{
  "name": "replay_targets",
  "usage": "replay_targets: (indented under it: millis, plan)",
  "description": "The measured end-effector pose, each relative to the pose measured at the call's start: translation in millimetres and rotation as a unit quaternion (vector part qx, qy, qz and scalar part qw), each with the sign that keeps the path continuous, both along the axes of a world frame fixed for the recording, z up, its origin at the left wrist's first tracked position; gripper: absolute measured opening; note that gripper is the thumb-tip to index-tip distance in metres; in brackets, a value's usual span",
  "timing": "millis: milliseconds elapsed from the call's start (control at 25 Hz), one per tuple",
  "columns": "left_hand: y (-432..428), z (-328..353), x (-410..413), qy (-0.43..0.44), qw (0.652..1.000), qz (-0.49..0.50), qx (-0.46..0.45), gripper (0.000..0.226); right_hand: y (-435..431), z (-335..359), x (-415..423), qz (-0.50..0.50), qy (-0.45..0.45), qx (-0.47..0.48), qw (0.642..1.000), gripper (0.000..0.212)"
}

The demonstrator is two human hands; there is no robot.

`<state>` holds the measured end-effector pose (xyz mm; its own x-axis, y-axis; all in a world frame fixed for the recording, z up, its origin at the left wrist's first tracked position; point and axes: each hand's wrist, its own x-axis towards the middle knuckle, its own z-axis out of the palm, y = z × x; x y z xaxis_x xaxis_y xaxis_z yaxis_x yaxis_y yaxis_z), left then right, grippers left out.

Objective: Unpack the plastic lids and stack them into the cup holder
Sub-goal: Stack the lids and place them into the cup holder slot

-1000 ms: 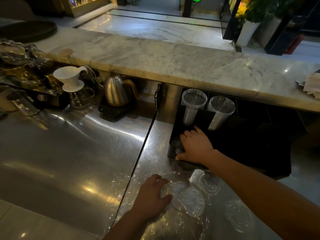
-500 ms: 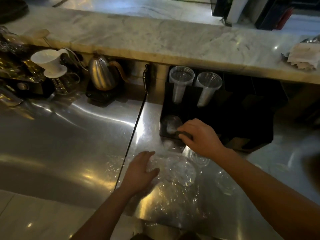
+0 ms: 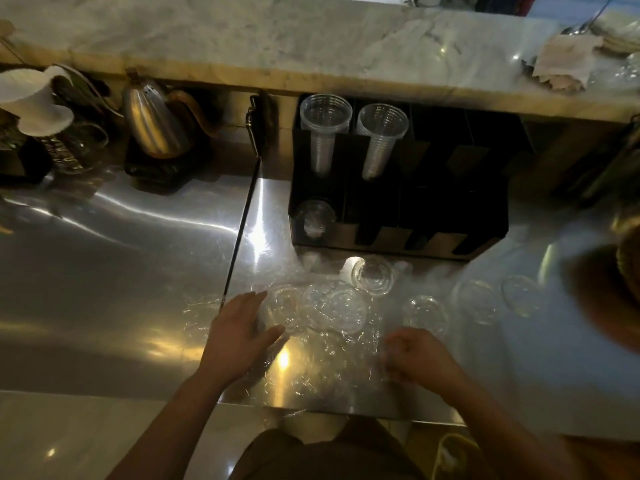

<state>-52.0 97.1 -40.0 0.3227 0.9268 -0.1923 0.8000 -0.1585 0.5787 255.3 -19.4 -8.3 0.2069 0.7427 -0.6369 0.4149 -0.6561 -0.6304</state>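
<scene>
On the steel counter (image 3: 104, 271), the cup holder (image 3: 450, 209) carries a lid (image 3: 314, 220) in its front-left slot, loose lids (image 3: 346, 308) lie on crinkled wrap (image 3: 311, 370) before it, the left hand (image 3: 242, 327) rests flat on the wrap, fingers straight, and the grip of the blurred right hand (image 3: 419, 355) cannot be determined.

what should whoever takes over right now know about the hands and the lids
Left hand: open, on the plastic wrap beside the loose lids.
Right hand: curled, blurred; cannot tell if it holds anything.
Done: a small stack of lids sits in the front-left slot of the cup holder.
Left: several loose lids on the steel counter to stack there.
</scene>
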Motion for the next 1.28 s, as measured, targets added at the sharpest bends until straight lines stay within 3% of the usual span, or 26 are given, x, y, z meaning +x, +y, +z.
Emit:
replay_targets:
  millis: [80,120,240,320,400,480,680,880,1080,1280]
  plan:
    - [-2.4,-4.3,2.4,0.015,1.000,0.007,0.008,0.076,3.1,-9.5,-16.1,-0.057,0.029,0.017,0.998,0.027]
    - [-4.4,-6.1,4.0,0.021,1.000,0.007,0.009,0.075,5.9,-13.9,-18.6,-0.049,-0.009,0.039,0.998,0.030]
    - [-7.4,-12.8,5.2,0.032,0.999,0.006,0.021,0.073,8.3,-27.7,-16.9,0.145,-0.236,0.045,0.960,0.031]
    - [-5.8,-15.6,5.9,0.036,0.999,0.010,0.022,0.072,9.7,-33.8,-17.4,0.172,-0.285,0.050,0.942,0.021]
    - [-5.2,-18.2,6.1,0.035,0.999,0.013,0.021,0.071,18.7,-36.9,-19.6,0.132,-0.283,0.115,0.943,0.019]
    - [-4.8,-20.6,6.2,0.038,0.999,0.016,0.027,0.071,37.8,-37.2,-22.0,0.106,-0.250,0.156,0.950,0.030]
    - [-4.9,-20.1,7.6,0.034,0.999,0.025,0.035,0.072,74.4,-37.9,-27.5,0.115,-0.207,0.105,0.966,0.066]
    - [-5.1,-18.7,8.5,0.029,0.999,0.029,0.036,0.074,81.2,-40.8,-42.6,0.087,-0.134,0.141,0.977,0.049]
    - [-6.6,-16.6,8.2,0.031,0.998,0.033,0.034,0.076,94.3,-42.8,-55.3,0.155,-0.129,0.142,0.969,0.081]
    - [-7.9,-12.1,11.8,0.046,0.997,0.023,0.053,0.066,100.4,-41.0,-64.1,0.180,-0.067,0.149,0.970,0.069]
